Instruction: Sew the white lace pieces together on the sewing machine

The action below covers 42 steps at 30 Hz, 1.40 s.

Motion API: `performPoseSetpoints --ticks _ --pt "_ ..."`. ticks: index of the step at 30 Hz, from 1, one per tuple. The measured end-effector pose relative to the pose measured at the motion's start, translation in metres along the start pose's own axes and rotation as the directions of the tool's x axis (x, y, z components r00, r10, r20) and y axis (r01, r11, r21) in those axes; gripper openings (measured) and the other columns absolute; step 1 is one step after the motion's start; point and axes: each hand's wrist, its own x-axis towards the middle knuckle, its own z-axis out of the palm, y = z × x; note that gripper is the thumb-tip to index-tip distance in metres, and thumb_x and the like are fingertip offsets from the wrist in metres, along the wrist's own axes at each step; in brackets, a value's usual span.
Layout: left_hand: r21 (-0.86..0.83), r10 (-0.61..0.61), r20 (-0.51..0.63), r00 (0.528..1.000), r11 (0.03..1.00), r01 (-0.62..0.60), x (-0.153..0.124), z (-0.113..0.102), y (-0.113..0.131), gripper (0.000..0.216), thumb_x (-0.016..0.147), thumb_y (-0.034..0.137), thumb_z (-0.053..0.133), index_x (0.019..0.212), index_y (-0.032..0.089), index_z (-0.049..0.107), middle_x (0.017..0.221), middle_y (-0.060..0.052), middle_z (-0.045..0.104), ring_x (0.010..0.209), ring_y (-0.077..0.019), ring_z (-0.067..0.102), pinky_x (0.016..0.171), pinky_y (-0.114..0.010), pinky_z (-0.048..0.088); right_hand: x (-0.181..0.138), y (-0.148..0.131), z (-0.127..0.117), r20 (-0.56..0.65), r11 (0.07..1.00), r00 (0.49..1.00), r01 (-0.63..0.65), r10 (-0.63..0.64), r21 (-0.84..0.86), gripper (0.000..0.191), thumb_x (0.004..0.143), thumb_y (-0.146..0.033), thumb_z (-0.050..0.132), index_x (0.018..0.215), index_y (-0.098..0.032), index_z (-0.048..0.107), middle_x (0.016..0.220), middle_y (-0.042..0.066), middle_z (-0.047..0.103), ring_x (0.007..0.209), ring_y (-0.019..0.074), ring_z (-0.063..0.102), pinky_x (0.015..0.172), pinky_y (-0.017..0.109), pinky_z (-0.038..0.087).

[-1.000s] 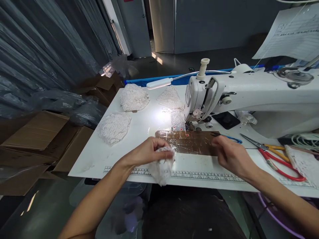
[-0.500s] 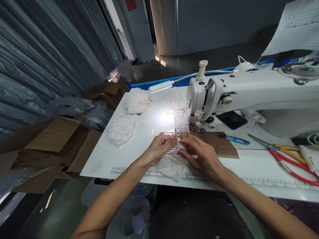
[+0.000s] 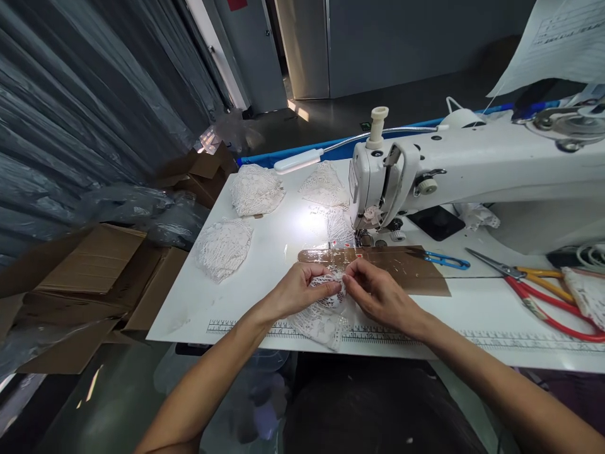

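Observation:
A piece of white lace fabric (image 3: 321, 325) hangs between my two hands, its lower part lying over the printed ruler at the table's front edge. My left hand (image 3: 299, 291) pinches its upper edge between thumb and fingers. Close beside it, my right hand (image 3: 378, 293) pinches the same edge with thumb and index finger. Just beyond my fingertips lies a brown plate (image 3: 416, 272) with small red marks, in front of the sewing machine's needle area (image 3: 365, 236). More white lace (image 3: 338, 224) lies behind the plate, left of the machine head.
The white sewing machine (image 3: 472, 164) fills the right side. Blue thread snips (image 3: 447, 260) and red-handled scissors (image 3: 543, 302) lie at right. Lace bundles (image 3: 258, 189) (image 3: 224, 249) sit on the table's left. A lit lamp (image 3: 297, 161) stretches over the back; cardboard boxes (image 3: 99, 265) stand at left.
Both hands have drawn slightly toward me with the lace, away from the brown plate. My right fingers have closed into a tighter pinch. The view has shifted slightly.

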Motion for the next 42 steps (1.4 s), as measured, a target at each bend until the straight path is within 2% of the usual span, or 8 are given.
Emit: performPoseSetpoints --ticks 4,11,14,19,26,33,37,42 --pt "0.008 -0.017 0.034 0.999 1.0 0.017 -0.002 -0.003 -0.001 0.026 0.081 0.04 0.067 0.08 0.014 0.069 0.072 -0.001 0.061 0.066 -0.0112 0.052 0.061 -0.022 0.038 0.003 0.004 0.001 0.109 0.977 0.987 -0.137 0.12 0.162 0.025 0.094 -0.041 0.045 0.082 -0.02 0.051 0.066 -0.004 0.045 0.056 0.0102 0.039 0.051 0.024 0.033" --pt "-0.174 -0.001 -0.103 0.995 0.985 -0.017 -0.002 -0.003 -0.01 0.023 0.077 0.033 0.073 0.093 0.017 0.07 0.092 -0.005 0.064 0.084 -0.016 0.058 0.074 -0.026 0.045 0.007 0.009 -0.006 0.176 0.946 0.973 -0.194 0.151 0.26 0.039 0.096 -0.052 0.038 0.1 -0.021 0.06 0.085 0.003 0.059 0.076 0.0156 0.052 0.068 0.029 0.043" --pt "-0.241 0.008 -0.161 0.987 0.969 -0.047 0.0 0.0 -0.011 0.023 0.076 0.033 0.074 0.093 0.017 0.071 0.095 -0.005 0.063 0.087 -0.0166 0.057 0.077 -0.027 0.045 0.007 0.007 -0.005 0.166 0.935 0.973 -0.205 0.161 0.291 0.036 0.092 -0.051 0.048 0.104 -0.02 0.063 0.083 0.003 0.061 0.074 0.0154 0.053 0.066 0.029 0.043" --pt "-0.316 0.001 -0.253 0.968 0.945 -0.083 0.002 0.008 -0.012 0.026 0.074 0.034 0.076 0.093 0.016 0.07 0.091 -0.003 0.062 0.084 -0.014 0.055 0.078 -0.025 0.043 0.008 0.006 -0.004 0.095 0.899 0.964 -0.267 0.25 0.348 0.031 0.08 -0.046 0.065 0.089 -0.016 0.067 0.074 0.002 0.061 0.066 0.0129 0.051 0.059 0.026 0.04" --pt "-0.317 -0.021 -0.314 0.949 0.945 -0.084 0.002 0.013 -0.013 0.032 0.073 0.031 0.078 0.098 0.015 0.067 0.101 -0.006 0.064 0.093 -0.015 0.059 0.082 -0.024 0.046 0.008 0.01 -0.002 0.091 0.948 0.979 -0.199 0.182 0.249 0.026 0.087 -0.04 0.056 0.086 -0.015 0.064 0.066 -0.001 0.053 0.059 0.0104 0.044 0.053 0.025 0.034" --pt "-0.397 -0.096 -0.386 0.918 0.915 -0.071 0.011 0.015 -0.009 0.039 0.067 0.03 0.081 0.096 0.017 0.058 0.083 0.0 0.065 0.068 -0.0088 0.059 0.066 -0.02 0.046 0.023 0.009 -0.01 0.134 0.995 0.986 -0.101 0.097 0.022 0.021 0.092 -0.035 0.044 0.082 -0.019 0.054 0.062 -0.004 0.048 0.054 0.0104 0.04 0.05 0.024 0.032" --pt "-0.383 -0.071 -0.412 0.908 0.918 -0.102 0.031 0.006 -0.01 0.034 0.068 0.034 0.079 0.085 0.018 0.054 0.072 0.003 0.061 0.062 -0.0095 0.057 0.062 -0.021 0.045 0.044 0.013 -0.007 -0.004 0.991 0.996 -0.094 0.094 -0.093 0.021 0.091 -0.035 0.043 0.083 -0.019 0.053 0.062 -0.002 0.052 0.054 0.0119 0.045 0.05 0.025 0.033" --pt "-0.339 -0.055 -0.444 0.894 0.934 -0.111 0.056 -0.005 -0.018 0.023 0.069 0.03 0.075 0.082 0.015 0.063 0.077 -0.001 0.065 0.069 -0.0116 0.059 0.067 -0.024 0.048 0.065 0.025 0.003 -0.166 0.962 0.983 -0.12 0.08 -0.246 0.02 0.09 -0.033 0.043 0.089 -0.018 0.056 0.066 0.002 0.061 0.058 0.0167 0.054 0.056 0.028 0.037"
